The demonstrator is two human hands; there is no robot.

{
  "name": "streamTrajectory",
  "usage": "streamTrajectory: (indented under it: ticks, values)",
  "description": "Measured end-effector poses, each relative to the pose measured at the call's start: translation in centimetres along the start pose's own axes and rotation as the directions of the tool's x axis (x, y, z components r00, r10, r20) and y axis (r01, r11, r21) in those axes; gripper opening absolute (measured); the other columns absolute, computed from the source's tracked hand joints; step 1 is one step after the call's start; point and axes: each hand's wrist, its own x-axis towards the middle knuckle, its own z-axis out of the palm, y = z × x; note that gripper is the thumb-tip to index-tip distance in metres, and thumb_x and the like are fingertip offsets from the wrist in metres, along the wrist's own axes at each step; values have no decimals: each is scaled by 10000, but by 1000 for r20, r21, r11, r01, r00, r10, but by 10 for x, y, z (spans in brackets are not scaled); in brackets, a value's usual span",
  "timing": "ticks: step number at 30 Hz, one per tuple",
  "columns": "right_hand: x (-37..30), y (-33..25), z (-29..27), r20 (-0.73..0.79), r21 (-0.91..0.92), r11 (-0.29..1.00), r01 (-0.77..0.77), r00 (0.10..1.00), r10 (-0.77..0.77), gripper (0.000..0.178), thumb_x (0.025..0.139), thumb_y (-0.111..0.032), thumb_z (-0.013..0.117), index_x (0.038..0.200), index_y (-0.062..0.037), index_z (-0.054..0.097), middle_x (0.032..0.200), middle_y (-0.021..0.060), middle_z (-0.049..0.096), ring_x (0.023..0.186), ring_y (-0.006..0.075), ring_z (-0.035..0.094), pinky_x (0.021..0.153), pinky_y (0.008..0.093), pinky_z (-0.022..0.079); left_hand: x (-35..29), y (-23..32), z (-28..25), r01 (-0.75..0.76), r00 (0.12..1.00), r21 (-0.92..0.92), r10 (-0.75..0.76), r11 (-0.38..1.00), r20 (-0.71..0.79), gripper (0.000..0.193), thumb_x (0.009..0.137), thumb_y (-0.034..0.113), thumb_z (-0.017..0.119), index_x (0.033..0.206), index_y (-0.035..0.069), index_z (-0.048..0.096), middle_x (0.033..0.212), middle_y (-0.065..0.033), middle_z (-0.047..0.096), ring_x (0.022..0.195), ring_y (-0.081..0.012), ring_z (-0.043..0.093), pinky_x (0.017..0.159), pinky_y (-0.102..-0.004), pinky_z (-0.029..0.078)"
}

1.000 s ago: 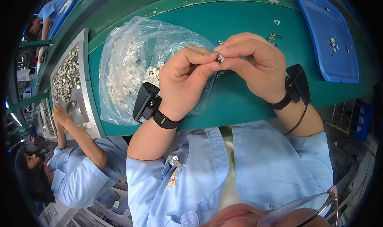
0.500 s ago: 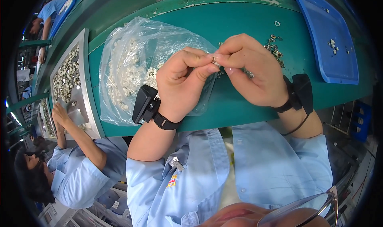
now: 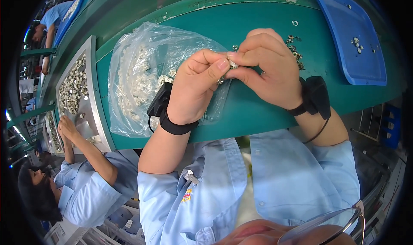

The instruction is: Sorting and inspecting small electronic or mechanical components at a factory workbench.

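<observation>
Above the green tabletop, my left hand [image 3: 193, 83] and my right hand [image 3: 271, 68] meet, with thumbs and fingers pinched on one small white part [image 3: 233, 64]. Fingertips cover much of it, so its exact kind is hard to make out. A small dark metallic piece [image 3: 221, 80] shows just beneath my left fingers; whether they hold it I cannot tell. Behind my left hand lies a clear plastic bag [image 3: 180, 43] with many small white parts [image 3: 137, 79]. Several small dark metal pieces [image 3: 297, 55] lie loose beyond my right hand.
A blue tray [image 3: 368, 75] at the right holds several small pieces. Near it on the green table [image 3: 262, 12] lies a white ring [image 3: 295, 23]. At the left, a co-worker's hands [image 3: 66, 126] are over a metal-rimmed tray [image 3: 92, 68] of small parts.
Both hands have shifted slightly, my right hand a little to the left. My fingers have changed their grip, and more of the white part shows between them.
</observation>
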Motion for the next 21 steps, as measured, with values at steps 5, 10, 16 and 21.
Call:
streamTrajectory:
  ticks: [5,10,16,21]
  values:
    - [1,-2,-1,14,-44,999,24,1000,-23,272,619,-43,733,866,-57,620,823,56,570,766,232,538,687,305,436,0,3,2,-50,996,104,57,993,-70,95,880,92,536,930,16,563,940,-72,612,831,-124,566,769,-257,448]
    - [6,18,-18,-165,51,972,-228,958,233,185,747,-52,664,925,-39,613,824,55,592,744,172,551,707,277,450,0,23,-8,-54,958,650,224,758,-181,160,849,123,590,958,9,566,906,-68,609,839,-131,564,749,-259,445]
    - [-13,120,-128,-538,743,634,-213,373,756,228,899,-212,509,918,1,587,814,61,575,767,164,530,702,296,438,-5,33,-20,118,980,986,148,120,-135,198,769,123,650,921,14,586,868,-99,610,808,-212,580,708,-298,452]
    - [-60,177,-197,-485,870,482,104,5,874,264,920,-223,450,897,2,585,761,62,533,736,197,501,693,327,429,-10,32,-17,77,989,976,139,-205,-49,187,732,108,656,896,27,614,864,-122,606,787,-284,574,674,-353,456]
